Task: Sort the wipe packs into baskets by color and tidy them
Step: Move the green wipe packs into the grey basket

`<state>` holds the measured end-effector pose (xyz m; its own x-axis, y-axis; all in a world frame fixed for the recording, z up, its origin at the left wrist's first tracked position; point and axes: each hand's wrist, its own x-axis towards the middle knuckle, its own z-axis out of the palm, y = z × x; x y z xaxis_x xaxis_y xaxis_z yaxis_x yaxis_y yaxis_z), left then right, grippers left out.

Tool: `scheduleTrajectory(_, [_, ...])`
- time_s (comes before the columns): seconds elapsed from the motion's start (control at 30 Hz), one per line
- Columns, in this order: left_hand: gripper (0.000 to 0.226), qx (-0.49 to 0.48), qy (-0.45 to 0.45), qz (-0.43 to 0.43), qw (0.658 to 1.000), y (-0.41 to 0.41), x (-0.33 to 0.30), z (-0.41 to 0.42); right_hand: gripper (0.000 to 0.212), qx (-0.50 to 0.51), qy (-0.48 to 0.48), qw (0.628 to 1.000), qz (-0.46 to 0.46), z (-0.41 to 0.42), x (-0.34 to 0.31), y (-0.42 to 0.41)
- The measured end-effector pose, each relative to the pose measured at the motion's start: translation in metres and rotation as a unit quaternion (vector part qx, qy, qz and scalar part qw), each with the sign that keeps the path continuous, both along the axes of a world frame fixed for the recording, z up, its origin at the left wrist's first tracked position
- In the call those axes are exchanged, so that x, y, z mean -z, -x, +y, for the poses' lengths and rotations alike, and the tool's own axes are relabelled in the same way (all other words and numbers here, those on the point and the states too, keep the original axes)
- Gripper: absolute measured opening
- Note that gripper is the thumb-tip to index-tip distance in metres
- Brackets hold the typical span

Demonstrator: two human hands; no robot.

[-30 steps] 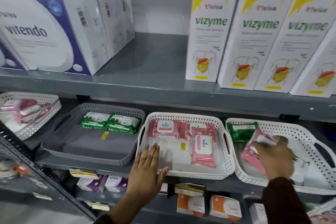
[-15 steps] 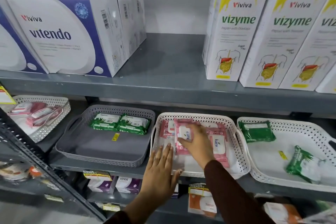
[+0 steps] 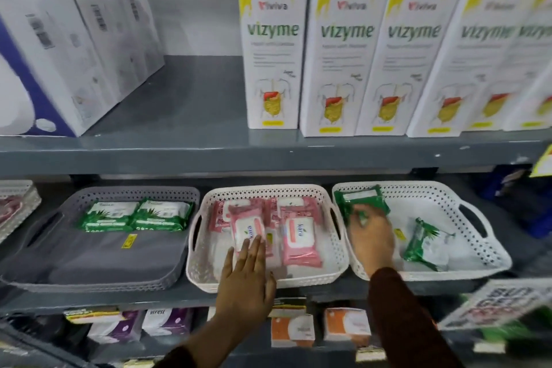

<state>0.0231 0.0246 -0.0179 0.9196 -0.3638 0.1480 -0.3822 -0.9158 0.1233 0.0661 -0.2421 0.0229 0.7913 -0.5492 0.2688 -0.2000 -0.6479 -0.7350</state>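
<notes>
A grey metal shelf point(image 3: 209, 152) carries tall yellow-and-white Vizyme boxes point(image 3: 273, 39) high above both hands, with white-and-blue boxes point(image 3: 59, 54) up and to the left of them. On the shelf level below sit three perforated baskets side by side. The grey basket point(image 3: 98, 260), well left of the left hand, holds two green wipe packs point(image 3: 134, 215) lying flat along its back. The middle white basket point(image 3: 298, 278) holds several pink wipe packs point(image 3: 300, 237). The left hand point(image 3: 246, 275) reaches forward over this basket's front rim, palm down, fingers straight and held together; its grip is flat and open, closed on nothing, the fingertips point(image 3: 254, 243) touching the nearest pink pack. The right white basket point(image 3: 478, 260) takes the right arm, in a dark red sleeve point(image 3: 400, 317), which reaches up and in over the near left corner. The right hand point(image 3: 372, 233) lies palm down with fingers curled onto a dark green wipe pack point(image 3: 363, 199) at the back left corner; motion blur hides whether the grip has closed on it. Another green pack point(image 3: 424, 245) lies tilted just right of that hand.
</notes>
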Motion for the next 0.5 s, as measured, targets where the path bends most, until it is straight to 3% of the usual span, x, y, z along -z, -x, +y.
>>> scheduleTrajectory(0.1, [0.063, 0.016, 0.017, -0.002, 1.000, 0.000, -0.002, -0.031, 0.037, 0.132, 0.027, 0.975, 0.175, -0.067, -0.003, 0.002])
scheduleTrajectory(0.2, [0.064, 0.028, 0.034, 0.002, 0.999, -0.001, -0.001, -0.062, 0.067, 0.164, -0.012, 0.930, 0.328, -0.112, 0.000, 0.006])
scheduleTrajectory(0.3, [0.068, 0.040, 0.029, 0.009, 0.999, -0.001, -0.005, -0.091, 0.069, 0.137, -0.050, 0.926, 0.347, -0.129, 0.008, 0.008])
scheduleTrajectory(0.37, [0.069, 0.037, 0.036, 0.008, 0.999, -0.001, -0.008, -0.100, 0.063, 0.114, -0.033, 0.933, 0.339, -0.121, 0.010, 0.010])
scheduleTrajectory(0.5, [0.064, 0.043, 0.047, 0.008, 0.998, -0.001, -0.004, -0.104, 0.072, 0.024, 0.000, 0.932, 0.362, -0.092, 0.008, 0.013])
